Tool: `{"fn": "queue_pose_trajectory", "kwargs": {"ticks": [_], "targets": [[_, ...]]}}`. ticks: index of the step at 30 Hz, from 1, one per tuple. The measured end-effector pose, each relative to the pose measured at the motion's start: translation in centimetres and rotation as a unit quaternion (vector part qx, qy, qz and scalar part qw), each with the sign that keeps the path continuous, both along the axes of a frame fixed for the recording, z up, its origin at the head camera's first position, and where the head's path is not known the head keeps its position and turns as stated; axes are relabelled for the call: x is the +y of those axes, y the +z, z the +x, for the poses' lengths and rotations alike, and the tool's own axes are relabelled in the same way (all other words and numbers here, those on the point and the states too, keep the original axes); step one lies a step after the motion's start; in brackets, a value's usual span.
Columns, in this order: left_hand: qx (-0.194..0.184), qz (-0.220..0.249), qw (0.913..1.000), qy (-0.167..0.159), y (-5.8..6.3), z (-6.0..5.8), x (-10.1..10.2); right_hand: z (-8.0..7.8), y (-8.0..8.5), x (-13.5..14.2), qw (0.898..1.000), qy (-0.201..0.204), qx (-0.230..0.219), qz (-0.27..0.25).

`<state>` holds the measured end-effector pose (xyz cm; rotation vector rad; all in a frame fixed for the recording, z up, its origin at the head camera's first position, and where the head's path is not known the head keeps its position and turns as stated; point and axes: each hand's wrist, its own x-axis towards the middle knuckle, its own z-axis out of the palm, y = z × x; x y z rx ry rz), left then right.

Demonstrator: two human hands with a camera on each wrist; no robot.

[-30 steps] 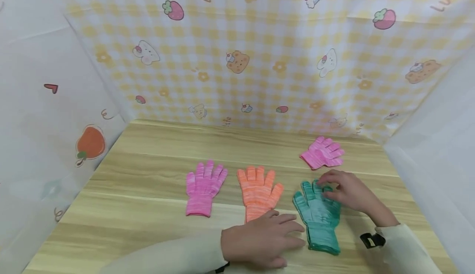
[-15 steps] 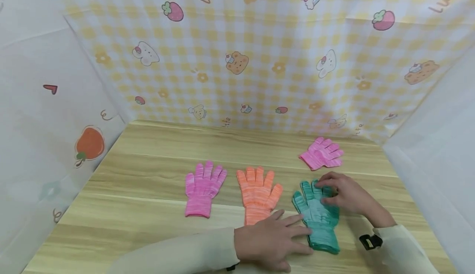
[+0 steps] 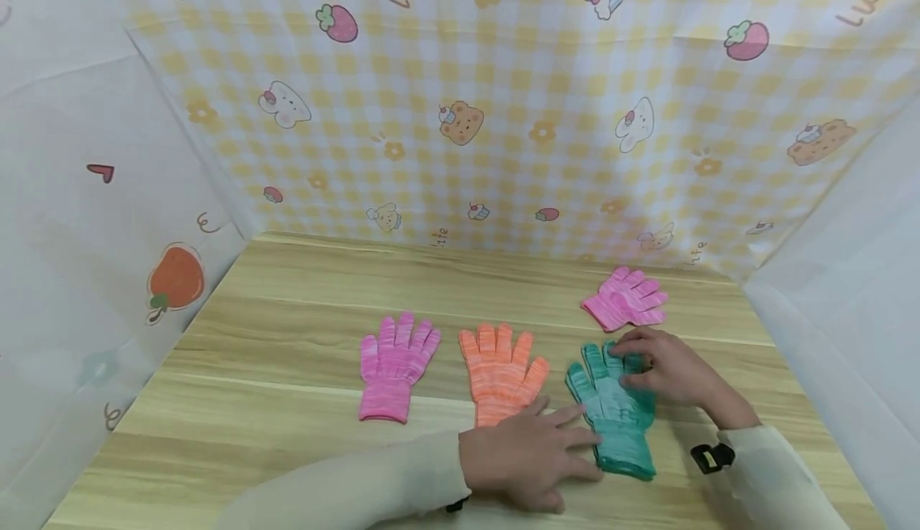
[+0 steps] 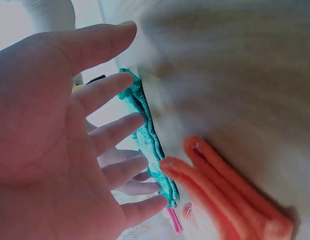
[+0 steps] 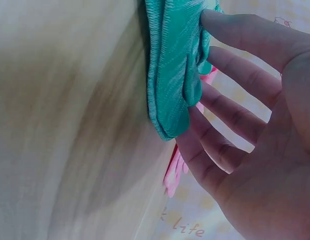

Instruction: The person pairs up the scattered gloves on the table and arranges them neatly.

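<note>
A stacked pair of green knitted gloves (image 3: 620, 414) lies flat on the table, fingers pointing away. My left hand (image 3: 532, 454) reaches over the orange gloves' cuff with spread, straight fingers, their tips at the green cuff's left edge. At the green gloves' finger end is my right hand (image 3: 668, 366), its thumb and fingertips touching the fabric. In the right wrist view, the green gloves (image 5: 172, 70) show two layers, and the fingers of the right hand (image 5: 260, 115) are loosely extended. Orange gloves (image 3: 503, 366) lie left of the green pair, their cuff partly hidden.
A pink glove (image 3: 394, 370) lies left of the orange ones. Another pink glove (image 3: 625, 298) lies tilted at the back right. Behind the wooden table (image 3: 287, 298) hangs a yellow checked cloth (image 3: 431, 59), with white side panels (image 3: 65, 235).
My left hand has slid right, up to the green gloves. Those gloves have shifted slightly away from me and a little left. My right hand has stayed at their finger end.
</note>
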<state>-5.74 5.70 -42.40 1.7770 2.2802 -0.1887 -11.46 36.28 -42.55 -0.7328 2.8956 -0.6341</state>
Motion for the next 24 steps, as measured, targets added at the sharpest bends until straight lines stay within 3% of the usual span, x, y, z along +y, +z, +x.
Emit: {"fn": "queue_pose_trajectory", "kwargs": {"ticks": [6,10,15,19,24], "targets": [[-0.048,0.042,0.9979,0.009,0.6,-1.7,0.2,-0.9,0.4,0.9,0.999,-0.027,-0.022,-0.036],[-0.109,0.099,0.9888,0.025,1.0,-3.5,0.4,-1.6,0.9,1.6,0.996,-0.061,-0.020,-0.062],[-0.207,0.156,0.9639,0.062,1.8,-5.6,0.5,-2.7,1.3,2.4,0.990,-0.122,-0.012,-0.069],[-0.250,0.197,0.9420,0.105,2.1,-7.4,1.1,-3.6,1.3,2.9,0.985,-0.158,-0.010,-0.066],[-0.313,0.241,0.9006,0.181,2.6,-9.5,1.5,-4.5,1.3,3.6,0.978,-0.196,-0.014,-0.071]]}}
